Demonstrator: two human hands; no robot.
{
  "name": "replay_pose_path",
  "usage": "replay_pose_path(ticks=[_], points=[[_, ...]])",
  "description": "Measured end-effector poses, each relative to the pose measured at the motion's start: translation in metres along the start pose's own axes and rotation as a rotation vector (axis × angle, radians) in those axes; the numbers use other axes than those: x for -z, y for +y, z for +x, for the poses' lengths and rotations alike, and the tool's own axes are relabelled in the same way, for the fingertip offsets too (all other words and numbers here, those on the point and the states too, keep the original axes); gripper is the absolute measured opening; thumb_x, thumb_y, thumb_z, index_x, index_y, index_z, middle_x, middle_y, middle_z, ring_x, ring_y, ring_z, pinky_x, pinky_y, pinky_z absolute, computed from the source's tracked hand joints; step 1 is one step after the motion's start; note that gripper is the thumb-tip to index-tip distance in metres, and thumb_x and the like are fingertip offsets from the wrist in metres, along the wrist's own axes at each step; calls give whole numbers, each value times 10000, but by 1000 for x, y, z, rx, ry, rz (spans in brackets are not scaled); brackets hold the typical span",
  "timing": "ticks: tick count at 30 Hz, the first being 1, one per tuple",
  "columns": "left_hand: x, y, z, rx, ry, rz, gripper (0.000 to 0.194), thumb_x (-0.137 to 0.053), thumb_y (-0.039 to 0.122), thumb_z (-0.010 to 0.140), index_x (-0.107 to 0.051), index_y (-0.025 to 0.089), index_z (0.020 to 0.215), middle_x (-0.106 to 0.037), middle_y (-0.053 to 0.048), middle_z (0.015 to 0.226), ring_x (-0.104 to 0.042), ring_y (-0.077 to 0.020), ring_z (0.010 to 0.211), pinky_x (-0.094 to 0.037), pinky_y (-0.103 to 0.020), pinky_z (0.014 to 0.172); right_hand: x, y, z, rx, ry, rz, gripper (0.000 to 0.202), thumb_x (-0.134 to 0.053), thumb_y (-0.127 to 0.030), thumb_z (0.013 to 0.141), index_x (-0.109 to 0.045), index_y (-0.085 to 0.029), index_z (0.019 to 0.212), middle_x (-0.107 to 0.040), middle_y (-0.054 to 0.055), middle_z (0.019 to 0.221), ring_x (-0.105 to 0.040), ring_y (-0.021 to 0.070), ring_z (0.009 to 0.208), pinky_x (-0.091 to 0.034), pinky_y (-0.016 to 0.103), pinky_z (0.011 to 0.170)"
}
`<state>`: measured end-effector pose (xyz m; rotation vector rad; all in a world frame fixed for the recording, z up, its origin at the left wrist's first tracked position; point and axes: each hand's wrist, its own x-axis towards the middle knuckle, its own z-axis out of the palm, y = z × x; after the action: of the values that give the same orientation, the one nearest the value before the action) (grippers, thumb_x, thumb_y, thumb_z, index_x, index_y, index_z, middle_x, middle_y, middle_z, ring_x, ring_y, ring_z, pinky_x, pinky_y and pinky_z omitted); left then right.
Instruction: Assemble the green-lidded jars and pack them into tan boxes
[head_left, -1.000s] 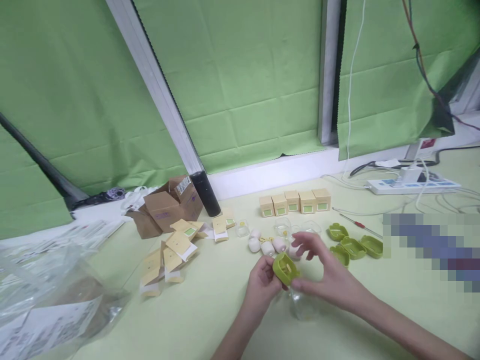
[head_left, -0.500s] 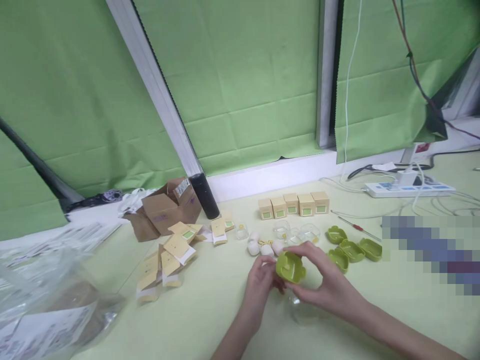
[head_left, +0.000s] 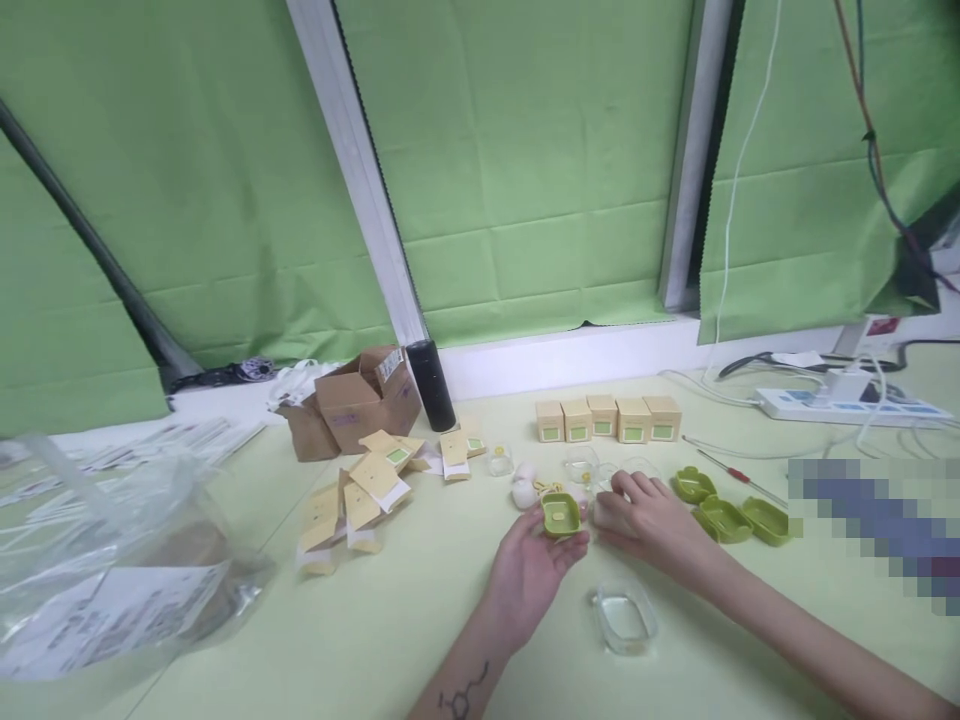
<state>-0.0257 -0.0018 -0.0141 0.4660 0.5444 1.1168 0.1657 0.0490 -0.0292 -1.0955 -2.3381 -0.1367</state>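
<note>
Green cup on your left fingers, right hand curled just beside it

Your left hand (head_left: pixel 525 575), below the centre of the frame, is turned palm up with the green cup (head_left: pixel 561 514) held between thumb and fingers. The cup sits at the fingertip end of that hand, its hollow side facing you, and is raised in front of the pale rolls (head_left: pixel 523 493), partly covering them.

Your right hand (head_left: pixel 652 515) is to the right of the cup and apart from it, back of the hand up and fingers bent inward. Something whitish shows at its fingertips, but you cannot tell from this view whether they are pinching it.

Below both hands, toward the lower right of centre, a clear container (head_left: pixel 626 620) rests on the tabletop (head_left: pixel 420 620), touched by neither. More green cups (head_left: pixel 724 520) lie grouped right of your right hand, with a red-handled tool (head_left: pixel 739 475) just behind them.

Above your hands, near the middle of the frame, five small boxes (head_left: pixel 604 420) stand in a row. Left of centre, opened cartons (head_left: pixel 379 480) lie in a loose pile, well apart from the cup.
</note>
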Motion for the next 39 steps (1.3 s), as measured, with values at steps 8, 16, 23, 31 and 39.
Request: replay_pose_path(ticks=[8, 16, 23, 31, 39], points=[[2, -12, 3, -9, -18, 67, 238, -537, 322, 805, -550, 128, 941, -633, -83, 838, -553, -153, 632, -363, -269, 605, 17, -10, -8, -40, 4, 186, 159, -602, -205, 785, -531, -225, 926, -660, 19, 839, -629, 192, 734, -519, 299, 601], [-8, -21, 0, 22, -87, 42, 294, -528, 377, 808, -576, 123, 949, -598, -51, 800, -539, -182, 742, -367, -294, 695, 29, -43, -7, 119, 104, 479, 347, -555, -186, 819, -538, -278, 1152, -664, 56, 1083, -621, 219, 994, -523, 351, 818], [-11, -23, 1, 11, -97, 38, 207, -493, 248, 777, -592, 136, 921, -614, -59, 867, -533, -205, 888, -372, -313, 823, 19, -48, -10, 157, 129, 300, 421, -509, -92, 796, -537, -263, 1179, -644, 85, 1074, -607, 221, 975, -512, 375, 783], [-15, -18, -9, -32, -135, 161, 181, -550, 210, 744, -610, 145, 902, -618, -63, 910, -547, -204, 858, -401, -334, 814, 23, -52, -12, 161, 127, 484, 372, -554, -118, 798, -504, -241, 1145, -642, 73, 1057, -585, 209, 978, -513, 362, 806], [-13, -18, -12, -52, -116, 258, 164, -565, 179, 735, -632, 120, 872, -597, -41, 764, -510, -136, 703, -418, -262, 680, 23, -59, -13, 222, 96, 439, 299, -520, -63, 756, -567, -232, 998, -630, 69, 1012, -570, 198, 907, -488, 343, 755]])
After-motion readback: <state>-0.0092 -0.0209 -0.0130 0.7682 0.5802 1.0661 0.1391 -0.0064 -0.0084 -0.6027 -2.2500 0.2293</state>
